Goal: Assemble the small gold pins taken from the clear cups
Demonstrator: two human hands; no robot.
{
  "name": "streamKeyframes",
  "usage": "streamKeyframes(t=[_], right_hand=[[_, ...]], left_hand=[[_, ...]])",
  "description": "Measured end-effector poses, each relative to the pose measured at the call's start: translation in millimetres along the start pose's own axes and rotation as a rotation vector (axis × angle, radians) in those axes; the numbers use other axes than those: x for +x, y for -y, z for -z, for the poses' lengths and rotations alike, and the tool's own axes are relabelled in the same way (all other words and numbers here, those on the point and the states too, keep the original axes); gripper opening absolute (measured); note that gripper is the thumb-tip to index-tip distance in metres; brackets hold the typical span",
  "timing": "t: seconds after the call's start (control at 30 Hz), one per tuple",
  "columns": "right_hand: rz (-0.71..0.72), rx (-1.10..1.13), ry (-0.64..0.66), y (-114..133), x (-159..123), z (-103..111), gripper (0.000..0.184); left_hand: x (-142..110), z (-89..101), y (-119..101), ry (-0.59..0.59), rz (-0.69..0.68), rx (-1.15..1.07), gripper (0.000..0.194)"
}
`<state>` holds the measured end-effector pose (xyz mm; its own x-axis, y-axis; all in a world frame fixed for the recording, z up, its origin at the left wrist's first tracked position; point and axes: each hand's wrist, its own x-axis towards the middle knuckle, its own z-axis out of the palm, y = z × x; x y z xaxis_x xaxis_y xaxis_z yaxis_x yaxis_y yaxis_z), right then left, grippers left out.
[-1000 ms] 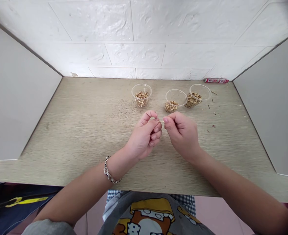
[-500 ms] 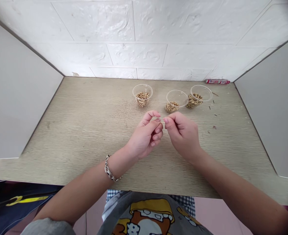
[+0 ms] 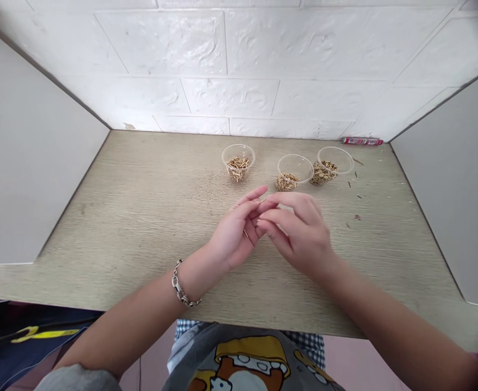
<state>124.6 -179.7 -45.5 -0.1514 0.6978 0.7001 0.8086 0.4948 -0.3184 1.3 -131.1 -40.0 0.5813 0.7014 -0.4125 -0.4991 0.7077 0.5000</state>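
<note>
My left hand [image 3: 236,231] hovers over the middle of the wooden table [image 3: 141,217], its fingers now stretched forward and the palm turned to the right. A thin gold pin [image 3: 246,234] lies against that palm. My right hand [image 3: 301,231] is beside it, fingers extended and touching the left fingers. Another tiny gold pin [image 3: 263,200] shows at the meeting fingertips; I cannot tell which hand holds it. Behind the hands stand three clear plastic cups of gold pins: left cup [image 3: 238,161], middle cup [image 3: 294,171], right cup [image 3: 333,164].
White panels [image 3: 27,174] wall in the table on the left and right, with a white brick wall behind. A red tube [image 3: 361,142] lies at the back right corner. Several stray bits [image 3: 356,217] are scattered right of the cups. A bracelet [image 3: 179,288] circles my left wrist.
Both hands were pinching one small pin between them. The left fingers have since uncurled and stretched out, and the right fingers have straightened and slid over toward the left palm.
</note>
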Motion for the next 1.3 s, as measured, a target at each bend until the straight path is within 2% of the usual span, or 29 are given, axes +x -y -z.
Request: streamKeyframes(t=[0.17, 0.33, 0.5, 0.67, 0.73, 0.83, 1.0, 1.1, 1.2, 1.3], right_hand=[[-0.022, -0.205, 0.124, 4.5, -2.3, -8.5, 0.014], [-0.051, -0.187, 0.167, 5.4, -2.0, -8.2, 0.018], [0.034, -0.161, 0.167, 11.0, -4.0, -6.2, 0.016], [-0.201, -0.072, 0.327, 19.6, -1.6, -5.2, 0.012], [-0.252, -0.064, 0.344, 21.7, -1.1, -5.3, 0.011], [-0.223, -0.114, 0.307, 23.2, -2.4, -7.1, 0.015], [-0.095, -0.21, 0.203, 23.4, -8.4, -15.1, 0.018], [-0.03, -0.219, 0.164, 23.7, -11.7, -17.4, 0.018], [-0.038, -0.154, 0.067, 22.2, -10.5, -13.3, 0.018], [-0.104, -0.024, -0.034, 14.8, -4.0, -4.1, 0.013]], left_hand=[[2.4, 0.6, 1.1, 0.009, 0.037, -0.084, 0.02], [3.8, 0.5, -0.8, -0.005, 0.072, -0.094, 0.018], [3.2, -2.8, -3.3, -0.049, 0.105, -0.09, 0.019], [4.8, -2.0, 2.7, -0.027, 0.049, -0.035, 0.013], [5.1, -1.3, 5.4, -0.031, 0.041, -0.019, 0.012], [4.2, -1.3, 6.7, -0.05, 0.058, -0.007, 0.015], [1.5, -2.4, 2.5, -0.097, 0.052, -0.007, 0.015], [0.3, -3.4, -1.1, -0.08, 0.08, -0.017, 0.018], [-0.3, -3.4, -2.9, -0.02, 0.098, -0.045, 0.016], [-1.3, -2.8, -2.8, 0.03, 0.074, -0.056, 0.012]])
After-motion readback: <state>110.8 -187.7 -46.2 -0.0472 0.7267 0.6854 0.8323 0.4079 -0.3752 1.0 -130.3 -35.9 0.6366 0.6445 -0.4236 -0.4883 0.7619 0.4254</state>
